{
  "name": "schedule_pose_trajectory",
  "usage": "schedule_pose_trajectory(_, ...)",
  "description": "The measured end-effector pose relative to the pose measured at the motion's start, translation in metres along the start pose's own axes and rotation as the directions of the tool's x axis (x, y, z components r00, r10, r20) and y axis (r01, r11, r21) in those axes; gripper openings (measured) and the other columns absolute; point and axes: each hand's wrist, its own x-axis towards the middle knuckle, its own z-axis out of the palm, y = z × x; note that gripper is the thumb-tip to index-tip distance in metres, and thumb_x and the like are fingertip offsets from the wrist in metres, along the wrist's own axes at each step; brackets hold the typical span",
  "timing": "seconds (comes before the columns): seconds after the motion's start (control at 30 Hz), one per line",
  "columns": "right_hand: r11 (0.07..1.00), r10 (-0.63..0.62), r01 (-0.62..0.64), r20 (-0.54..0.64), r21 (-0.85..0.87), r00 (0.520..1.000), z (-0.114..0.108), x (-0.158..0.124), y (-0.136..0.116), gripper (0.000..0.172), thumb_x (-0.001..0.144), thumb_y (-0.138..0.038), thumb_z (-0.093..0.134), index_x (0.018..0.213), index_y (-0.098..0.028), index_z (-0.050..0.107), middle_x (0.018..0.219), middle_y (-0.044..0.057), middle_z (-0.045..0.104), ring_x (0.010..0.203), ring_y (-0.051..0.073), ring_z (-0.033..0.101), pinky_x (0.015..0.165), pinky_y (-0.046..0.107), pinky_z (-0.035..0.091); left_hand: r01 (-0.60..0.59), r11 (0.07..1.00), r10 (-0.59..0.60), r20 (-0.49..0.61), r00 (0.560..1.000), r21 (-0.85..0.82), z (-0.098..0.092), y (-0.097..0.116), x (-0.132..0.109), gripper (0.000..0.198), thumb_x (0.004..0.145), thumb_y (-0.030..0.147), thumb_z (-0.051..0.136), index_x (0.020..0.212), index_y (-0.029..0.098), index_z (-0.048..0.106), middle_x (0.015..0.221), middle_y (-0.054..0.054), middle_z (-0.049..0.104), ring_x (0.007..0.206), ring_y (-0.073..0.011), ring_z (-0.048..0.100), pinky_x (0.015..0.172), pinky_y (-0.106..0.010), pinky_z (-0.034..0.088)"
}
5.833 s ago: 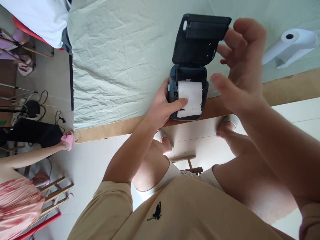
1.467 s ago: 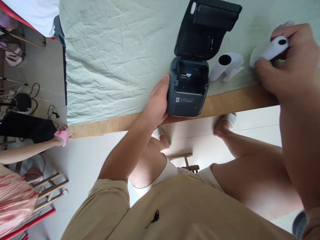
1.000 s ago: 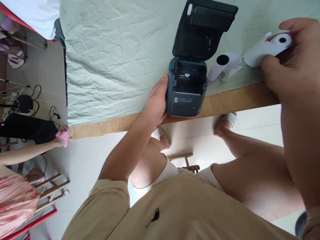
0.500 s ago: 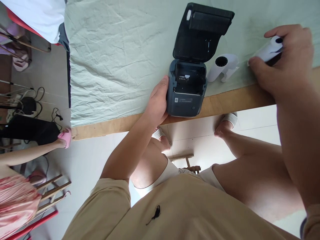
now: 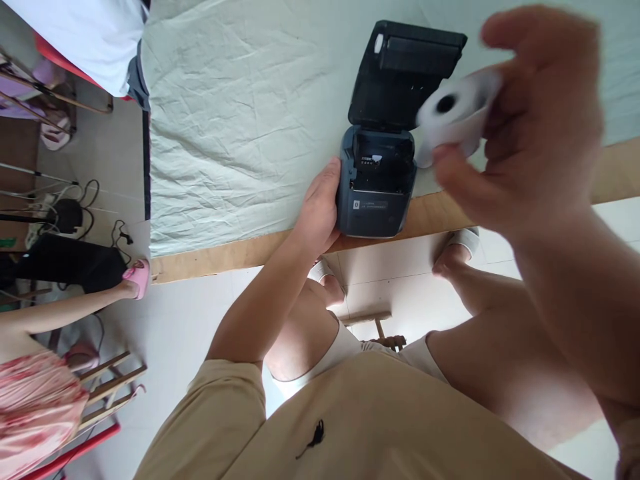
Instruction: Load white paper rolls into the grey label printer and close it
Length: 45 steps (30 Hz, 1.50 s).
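A dark portable printer (image 5: 375, 213) lies near the table edge, its black lid (image 5: 385, 87) swung up and its paper compartment bare inside. My left hand (image 5: 320, 203) grips the printer's left side. In my right hand (image 5: 535, 127), blurred by motion, is a white paper roll (image 5: 457, 103), pinched between thumb and fingers just right of the compartment and lid. A second white roll (image 5: 425, 156) stands on the cloth, mostly hidden behind the held one.
A pale green cloth (image 5: 240, 120) covers the wooden-edged table (image 5: 225, 260). At the left are another person's leg (image 5: 70, 310), a wooden stool (image 5: 107, 387), cables and a black box (image 5: 75, 260) on the floor.
My right hand has lifted the paper roll from the cloth and carried it left, beside the open printer. My left hand still holds the printer.
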Motion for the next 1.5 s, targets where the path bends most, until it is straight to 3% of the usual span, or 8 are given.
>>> schedule_pose_trajectory(0.17, 0.956, -0.206, 0.223, 0.107, -0.192, 0.973, 0.024, 0.007, -0.017, 0.023, 0.088, -0.024, 0.065, 0.109, -0.032, 0.068, 0.109, -0.001, 0.081, 0.09, 0.021, 0.077, 0.074, 0.038, 0.061, -0.061, 0.998, 0.061, 0.016, 0.998, -0.005, -0.001, 0.0, -0.002, 0.033, 0.107, 0.05, 0.066, 0.096, 0.021, 0.076, 0.092, -0.005, 0.085, 0.11, -0.0279, 0.085, 0.095, -0.038, 0.07)
schedule_pose_trajectory(0.33, 0.934, -0.184, 0.216, 0.136, -0.285, 0.974, 0.033, 0.013, -0.007, 0.019, 0.092, -0.024, 0.063, 0.105, -0.033, 0.074, 0.119, 0.001, 0.081, 0.097, 0.024, 0.077, 0.068, 0.039, 0.055, -0.066, 0.998, 0.066, 0.021, 0.998, 0.007, -0.001, 0.0, -0.001, 0.035, 0.11, 0.051, 0.062, 0.095, 0.021, 0.074, 0.095, -0.005, 0.086, 0.134, -0.0303, 0.08, 0.11, -0.038, 0.068)
schedule_pose_trajectory(0.57, 0.958, -0.122, 0.153, 0.139, -0.243, 0.983, 0.027, 0.009, -0.01, 0.032, 0.093, -0.029, 0.062, 0.122, -0.037, 0.072, 0.099, -0.002, 0.082, 0.091, 0.025, 0.077, 0.085, 0.044, 0.062, -0.072, 0.997, 0.072, 0.01, 0.997, -0.009, -0.001, 0.0, 0.0, 0.03, 0.107, 0.047, 0.067, 0.094, 0.022, 0.074, 0.09, -0.003, 0.084, 0.118, -0.025, 0.084, 0.102, -0.032, 0.07)
schedule_pose_trajectory(0.83, 0.916, -0.399, 0.401, 0.17, 0.028, 0.901, 0.027, -0.005, 0.005, 0.026, 0.097, -0.043, 0.066, 0.122, -0.036, 0.071, 0.092, -0.004, 0.081, 0.085, 0.023, 0.077, 0.09, 0.046, 0.055, -0.016, 0.999, 0.021, 0.111, 0.994, -0.049, -0.002, 0.003, -0.002, 0.045, 0.112, 0.054, 0.05, 0.094, 0.022, 0.077, 0.089, -0.005, 0.079, 0.137, -0.027, 0.076, 0.118, -0.037, 0.063)
schedule_pose_trajectory(1.07, 0.937, -0.332, 0.338, 0.075, -0.091, 0.94, 0.023, -0.006, -0.004, 0.014, 0.1, -0.036, 0.054, 0.103, -0.034, 0.068, 0.089, -0.002, 0.08, 0.088, 0.024, 0.077, 0.093, 0.049, 0.058, -0.111, 0.984, 0.099, 0.091, 0.991, 0.141, -0.001, 0.009, -0.011, 0.033, 0.084, 0.038, 0.092, 0.107, 0.031, 0.07, 0.106, -0.001, 0.077, 0.121, -0.0291, 0.08, 0.106, -0.042, 0.064)
schedule_pose_trajectory(1.2, 0.957, -0.254, 0.237, -0.083, -0.169, 0.964, 0.01, 0.003, -0.007, 0.028, 0.102, -0.037, 0.05, 0.127, -0.032, 0.062, 0.132, 0.007, 0.077, 0.136, 0.028, 0.069, 0.109, 0.052, 0.057, -0.149, 0.979, 0.132, 0.124, 0.983, 0.137, -0.004, 0.006, -0.012, 0.051, 0.076, 0.04, 0.097, 0.118, 0.029, 0.07, 0.116, -0.004, 0.076, 0.139, -0.0359, 0.073, 0.116, -0.046, 0.06)
schedule_pose_trajectory(1.37, 0.979, -0.149, 0.156, 0.065, -0.13, 0.987, 0.005, 0.015, 0.002, 0.058, 0.095, -0.041, 0.051, 0.152, -0.032, 0.043, 0.159, 0.006, 0.059, 0.156, 0.025, 0.058, 0.123, 0.051, 0.053, -0.228, 0.951, 0.18, 0.23, 0.957, 0.207, -0.018, -0.003, 0.004, 0.07, 0.073, 0.049, 0.096, 0.132, 0.027, 0.066, 0.124, -0.008, 0.075, 0.138, -0.0389, 0.072, 0.115, -0.051, 0.06)
schedule_pose_trajectory(1.5, 0.95, -0.188, 0.22, 0.155, -0.223, 0.97, 0.012, 0.011, 0.008, 0.09, 0.097, -0.072, 0.056, 0.168, -0.027, 0.024, 0.178, 0.017, 0.038, 0.168, 0.04, 0.041, 0.13, 0.065, 0.04, -0.277, 0.932, 0.196, 0.318, 0.928, 0.235, -0.027, -0.011, 0.017, 0.087, 0.066, 0.059, 0.1, 0.136, 0.025, 0.062, 0.124, -0.01, 0.074, 0.131, -0.041, 0.075, 0.11, -0.055, 0.062)
